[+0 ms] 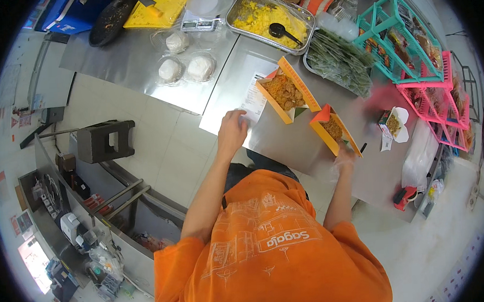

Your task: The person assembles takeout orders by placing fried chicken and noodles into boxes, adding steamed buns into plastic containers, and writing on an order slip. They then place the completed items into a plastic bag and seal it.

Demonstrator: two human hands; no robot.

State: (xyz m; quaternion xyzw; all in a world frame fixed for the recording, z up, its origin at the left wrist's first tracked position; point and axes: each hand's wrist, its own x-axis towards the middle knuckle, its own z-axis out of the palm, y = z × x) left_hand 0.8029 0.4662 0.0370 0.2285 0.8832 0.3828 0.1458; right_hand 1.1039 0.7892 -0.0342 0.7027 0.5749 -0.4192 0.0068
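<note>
My left hand rests by the near edge of the steel table, beside a printed paper slip. It holds nothing, and its fingers are loosely bent and apart. My right hand, in a thin clear glove, grips the near end of a small yellow-orange cardboard food box. Brownish-orange rice or noodles fill that box; its flaps stand up. Just beyond lies a larger open box of the same colour, with similar food and browned pieces on top. A short black stick-like thing shows by my right hand.
Behind stand a foil tray of yellow food with a black scoop, and green leaf-like packets. At right are teal baskets, pink baskets and a small open carton. White rounds in clear tubs sit left.
</note>
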